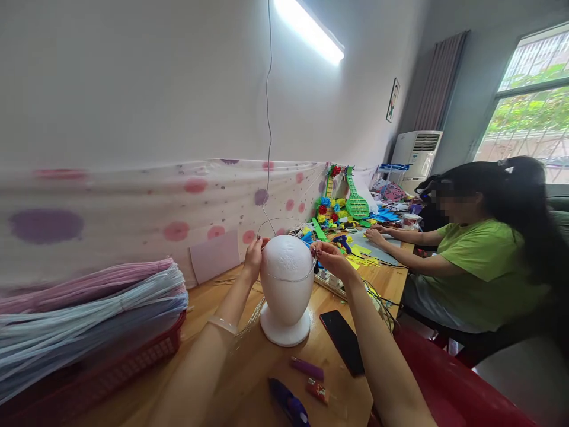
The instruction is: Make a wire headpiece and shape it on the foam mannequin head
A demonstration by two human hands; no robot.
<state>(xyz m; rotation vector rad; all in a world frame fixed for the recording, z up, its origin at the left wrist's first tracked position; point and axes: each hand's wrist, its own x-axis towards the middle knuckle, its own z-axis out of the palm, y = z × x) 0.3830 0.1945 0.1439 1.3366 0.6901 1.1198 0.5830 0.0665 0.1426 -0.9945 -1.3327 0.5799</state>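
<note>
A white foam mannequin head (285, 302) stands upright on its round base on the wooden table, its crown towards me. A thin wire (290, 280) curves across its front near the top, and both ends of that curve run up towards my hands. My left hand (253, 258) is closed at the head's left side, fingertips pinched on the wire. On the opposite side my right hand (329, 257) also pinches the wire, its fingertips close to the foam. The exact grip points are small and partly hidden.
Left is a red basket (133, 362) of pink and white stems (102, 302). A phone (341, 341), purple stick (306, 367), small red packet (317, 391) and glue gun (288, 403) lie nearer me. A person (480, 267) works at the right among craft pieces and cables.
</note>
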